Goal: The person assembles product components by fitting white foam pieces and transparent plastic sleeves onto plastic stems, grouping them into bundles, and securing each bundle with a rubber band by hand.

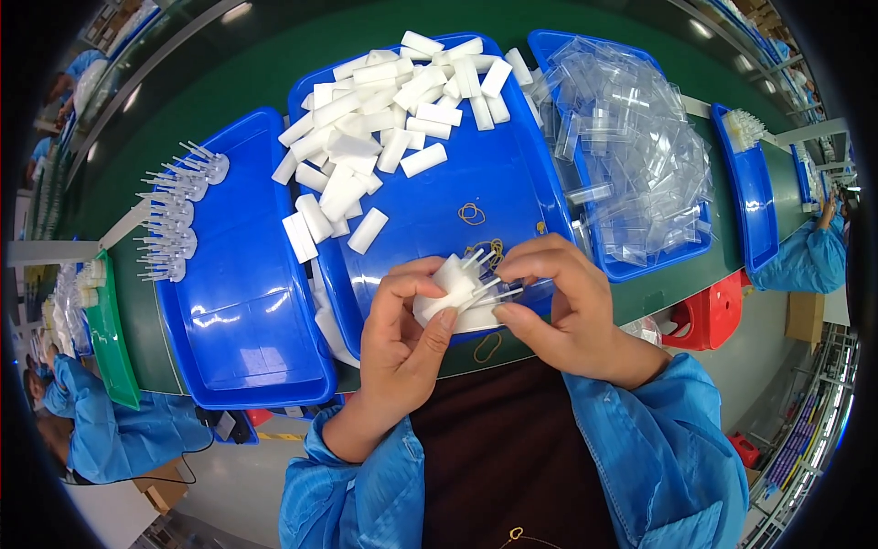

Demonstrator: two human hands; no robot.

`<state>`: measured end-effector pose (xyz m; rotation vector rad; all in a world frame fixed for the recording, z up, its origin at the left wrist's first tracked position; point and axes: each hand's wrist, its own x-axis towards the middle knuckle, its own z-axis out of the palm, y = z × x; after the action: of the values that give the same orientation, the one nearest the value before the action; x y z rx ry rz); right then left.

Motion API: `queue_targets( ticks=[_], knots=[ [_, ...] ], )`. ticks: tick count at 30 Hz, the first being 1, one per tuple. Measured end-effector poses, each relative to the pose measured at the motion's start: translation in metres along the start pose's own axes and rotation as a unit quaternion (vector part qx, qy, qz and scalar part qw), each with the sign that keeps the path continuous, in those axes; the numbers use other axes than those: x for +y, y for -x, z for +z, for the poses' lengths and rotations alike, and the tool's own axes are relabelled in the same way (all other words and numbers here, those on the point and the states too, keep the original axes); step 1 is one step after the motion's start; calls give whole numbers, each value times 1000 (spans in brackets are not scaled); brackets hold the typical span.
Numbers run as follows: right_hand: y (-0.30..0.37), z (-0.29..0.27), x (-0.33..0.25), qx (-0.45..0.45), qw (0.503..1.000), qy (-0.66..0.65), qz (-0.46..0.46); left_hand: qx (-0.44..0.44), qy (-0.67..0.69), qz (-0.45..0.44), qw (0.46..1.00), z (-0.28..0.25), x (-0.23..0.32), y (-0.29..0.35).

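Note:
Close in front of me, my left hand (401, 334) grips a white pronged part (452, 280) between thumb and fingers. Its thin white prongs point up and to the right. My right hand (576, 311) is closed beside the prong tips, thumb and fingertips bent together; what they pinch, if anything, is too small to make out. Just beyond the hands, yellow rubber bands (495, 249) lie in the middle blue tray (494, 169), with another rubber band (471, 214) farther back. White foam blocks (366, 110) are heaped at that tray's far left.
At left, a blue tray (247, 357) has several pronged white parts (174, 215) along its left edge. Clear plastic sleeves (640, 146) fill the right blue tray (631, 270). A red stool (709, 316) stands at right. People in blue sleeves (796, 261) sit on both sides.

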<state>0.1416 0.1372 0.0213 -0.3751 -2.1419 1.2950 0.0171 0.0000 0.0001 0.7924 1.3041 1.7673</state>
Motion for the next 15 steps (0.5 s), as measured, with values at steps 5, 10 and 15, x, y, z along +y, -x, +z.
queue_targets(
  ticks=[5, 10, 15],
  knots=[
    [-6, 3, -3, -86, 993, -10, 81, 8, -86, 54, 995, -2, -7, -2],
    [-7, 6, -1, -99, 985, -58, 128, 25, -148, 76, 986, -2, -7, -4],
    [3, 11, 8, -37, 989, -70, 121, -3, -274, 126, 954, 3, 1, -7]
  ],
)
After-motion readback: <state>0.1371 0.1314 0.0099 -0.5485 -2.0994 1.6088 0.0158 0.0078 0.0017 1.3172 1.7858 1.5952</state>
